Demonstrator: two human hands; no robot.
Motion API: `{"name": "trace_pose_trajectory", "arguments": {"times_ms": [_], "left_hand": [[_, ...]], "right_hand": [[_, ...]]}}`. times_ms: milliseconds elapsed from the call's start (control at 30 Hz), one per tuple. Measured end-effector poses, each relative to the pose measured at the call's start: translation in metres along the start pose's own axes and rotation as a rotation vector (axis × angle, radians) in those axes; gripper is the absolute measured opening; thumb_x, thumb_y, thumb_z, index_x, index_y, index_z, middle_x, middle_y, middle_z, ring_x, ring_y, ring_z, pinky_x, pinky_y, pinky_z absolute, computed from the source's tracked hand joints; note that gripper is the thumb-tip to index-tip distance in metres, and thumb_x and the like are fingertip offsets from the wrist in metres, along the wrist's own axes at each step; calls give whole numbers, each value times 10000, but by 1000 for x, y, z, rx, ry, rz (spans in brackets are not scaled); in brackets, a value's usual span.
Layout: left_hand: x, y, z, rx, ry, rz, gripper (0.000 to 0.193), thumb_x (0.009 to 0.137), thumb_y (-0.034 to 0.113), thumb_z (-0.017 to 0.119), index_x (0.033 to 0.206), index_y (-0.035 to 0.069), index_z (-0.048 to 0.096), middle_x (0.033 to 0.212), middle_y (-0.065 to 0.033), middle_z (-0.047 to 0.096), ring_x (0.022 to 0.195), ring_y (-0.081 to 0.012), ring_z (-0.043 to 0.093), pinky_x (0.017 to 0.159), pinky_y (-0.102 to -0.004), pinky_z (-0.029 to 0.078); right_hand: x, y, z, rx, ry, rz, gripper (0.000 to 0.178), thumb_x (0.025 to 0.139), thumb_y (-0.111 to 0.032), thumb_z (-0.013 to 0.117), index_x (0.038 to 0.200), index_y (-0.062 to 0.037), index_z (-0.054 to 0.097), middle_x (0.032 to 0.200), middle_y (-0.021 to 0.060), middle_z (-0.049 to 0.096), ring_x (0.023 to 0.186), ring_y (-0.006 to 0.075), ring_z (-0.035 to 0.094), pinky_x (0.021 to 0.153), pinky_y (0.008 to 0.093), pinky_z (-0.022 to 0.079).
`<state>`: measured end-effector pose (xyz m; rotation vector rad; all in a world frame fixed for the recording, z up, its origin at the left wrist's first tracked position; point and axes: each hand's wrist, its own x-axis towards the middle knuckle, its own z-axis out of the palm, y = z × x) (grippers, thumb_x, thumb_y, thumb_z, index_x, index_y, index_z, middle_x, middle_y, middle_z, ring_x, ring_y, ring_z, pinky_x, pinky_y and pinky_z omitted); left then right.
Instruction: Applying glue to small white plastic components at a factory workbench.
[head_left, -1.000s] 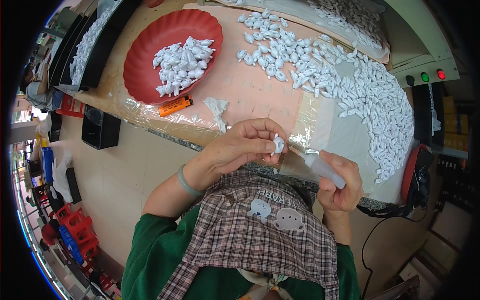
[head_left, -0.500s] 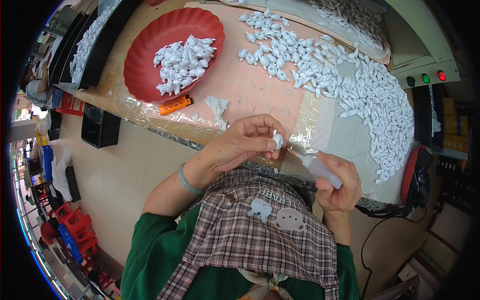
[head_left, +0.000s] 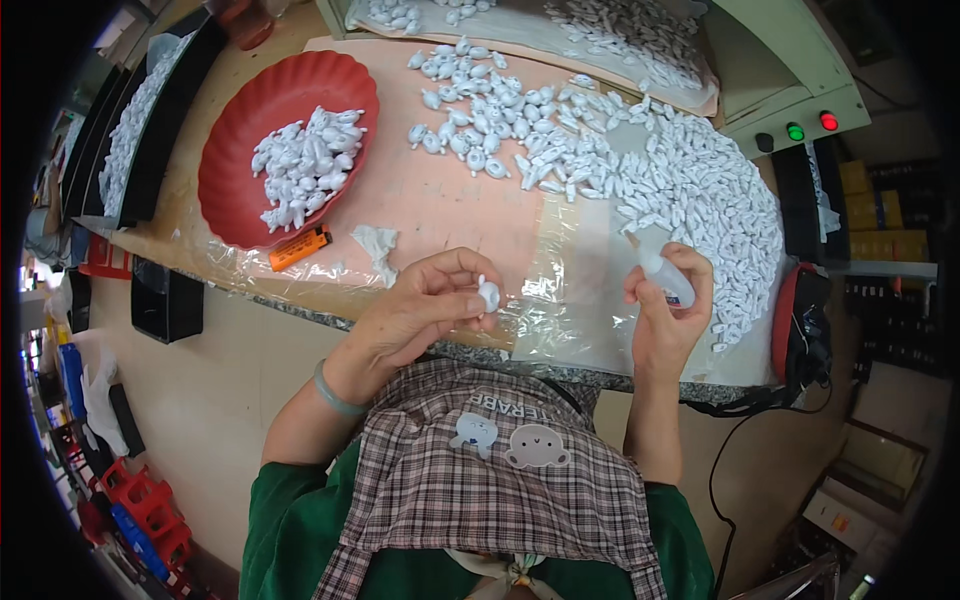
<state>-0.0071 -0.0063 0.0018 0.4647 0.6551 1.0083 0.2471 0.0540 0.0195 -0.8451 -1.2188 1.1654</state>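
Between the thumb and fingers of my left hand (head_left: 425, 310) is a small white plastic figure (head_left: 488, 294), rounded with a little stub on top. My right hand (head_left: 672, 310) is wrapped round a translucent squeeze bottle (head_left: 665, 280), its narrow nozzle tilted up and left, apart from the figure. Beyond my hands lies a group of round white figures (head_left: 475, 120) on the pink sheet. To their right spreads a big heap of slim white pieces (head_left: 700, 210). A red scalloped bowl (head_left: 225, 150) at the left holds a pile of white figures (head_left: 315, 155).
An orange box cutter-like block (head_left: 300, 248) and a crumpled white tissue (head_left: 376, 247) lie near the table's front edge. Black trays (head_left: 165, 120) of white pieces stand far left. A pale green machine frame (head_left: 790, 75) with lit buttons rises at the back right.
My right hand has drawn the squeeze bottle away from the figure, and its nozzle now points upward. My left hand still holds the figure. The whole view has shifted.
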Motion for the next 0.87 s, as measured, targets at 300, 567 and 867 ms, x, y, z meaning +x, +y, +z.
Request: {"name": "trace_pose_trajectory", "arguments": {"times_ms": [300, 567, 867], "left_hand": [[2, -1, 2, 6, -7, -13, 230, 835, 62, 654, 1044, 30, 564, 970, -93, 608, 781, -115, 574, 701, -227, 485], [2, 0, 2, 2, -2, -5, 221, 839, 56, 649, 1042, 29, 566, 970, -89, 608, 782, -111, 574, 699, -227, 485], [1, -2, -1, 14, -14, -15, 192, 857, 44, 627, 1039, 31, 567, 972, -87, 607, 794, -116, 573, 710, -225, 475]], "right_hand": [[26, 10, -40, -151, 148, 240, 262, 808, 10, 655, 1040, -5, 534, 866, 41, 580, 806, 161, 597, 709, 270, 478], [45, 24, -26, -916, -90, -68, 104, 762, 2, 683, 861, -19, 659, 827, 62, 579, 777, 173, 572, 721, 263, 442], [62, 36, 16, -908, -287, -166, 178, 755, -24, 691, 933, -35, 685, 780, 74, 581, 707, 200, 576, 663, 282, 453]]}}
